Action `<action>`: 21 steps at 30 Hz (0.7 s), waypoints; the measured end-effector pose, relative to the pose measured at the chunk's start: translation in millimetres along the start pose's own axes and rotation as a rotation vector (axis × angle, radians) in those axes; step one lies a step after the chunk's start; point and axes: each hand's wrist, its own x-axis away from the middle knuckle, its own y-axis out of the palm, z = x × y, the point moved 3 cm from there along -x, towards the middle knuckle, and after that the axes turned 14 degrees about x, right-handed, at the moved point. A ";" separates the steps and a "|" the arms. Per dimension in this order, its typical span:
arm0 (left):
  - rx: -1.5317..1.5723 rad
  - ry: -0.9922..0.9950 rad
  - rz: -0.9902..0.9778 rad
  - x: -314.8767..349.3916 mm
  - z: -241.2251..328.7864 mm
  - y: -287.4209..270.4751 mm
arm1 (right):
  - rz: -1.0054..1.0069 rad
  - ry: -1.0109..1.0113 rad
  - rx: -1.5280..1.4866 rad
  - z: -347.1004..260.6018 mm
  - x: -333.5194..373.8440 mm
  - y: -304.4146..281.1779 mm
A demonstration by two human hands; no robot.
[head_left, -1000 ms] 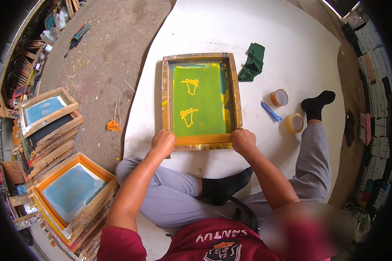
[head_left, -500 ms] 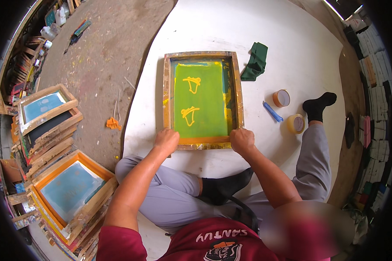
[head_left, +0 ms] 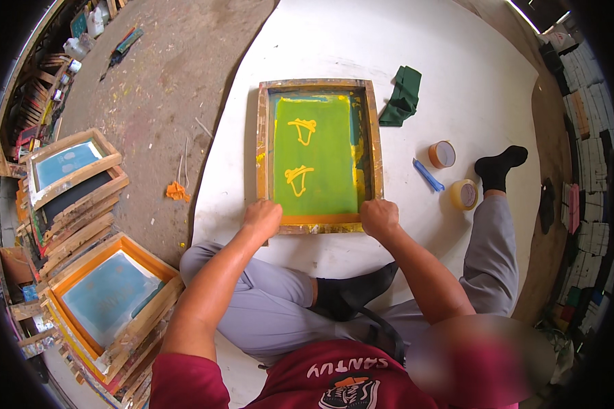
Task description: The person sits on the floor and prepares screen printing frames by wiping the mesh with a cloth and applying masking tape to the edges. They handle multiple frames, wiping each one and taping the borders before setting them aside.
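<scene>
A wooden screen printing frame [head_left: 320, 228] stands before me on a white sheet [head_left: 307, 41]. Its mesh [head_left: 327, 150] is green, with two yellow outlined shapes and yellow paint smears along the right side. My left hand [head_left: 262, 221] is closed around the near left corner. At the near right corner, my right hand [head_left: 380, 218] grips the wood in the same way, fingers curled. What lies beneath the frame is hidden.
Right of the frame lie a folded dark green cloth [head_left: 402, 97], a blue cutter knife [head_left: 428, 176], a brown tape roll [head_left: 442, 155] and a clear-yellow tape roll [head_left: 464, 195]. Stacked screen frames [head_left: 143, 313] stand at left. An orange scrap [head_left: 177, 191] is on the floor.
The frame's far end has shifted very slightly to the right. Both hands keep their hold on the near corners.
</scene>
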 end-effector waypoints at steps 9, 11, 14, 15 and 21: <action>0.018 -0.049 -0.048 -4.0 1.2 -1.8 | 0.038 -0.020 0.008 0.3 -2.0 0.9; 0.021 -0.060 -0.063 -4.9 3.1 -3.8 | 0.046 -0.029 0.011 0.9 -3.9 2.9; 0.004 -0.043 -0.056 -5.4 0.5 0.2 | 0.025 -0.050 0.027 -0.6 -4.4 -0.8; -0.006 -0.029 -0.048 -5.9 1.2 -0.7 | 0.019 -0.042 0.029 -0.7 -5.3 0.0; -0.008 -0.035 -0.072 -5.3 4.2 -3.6 | -0.034 -0.029 0.044 -3.0 -6.6 -1.6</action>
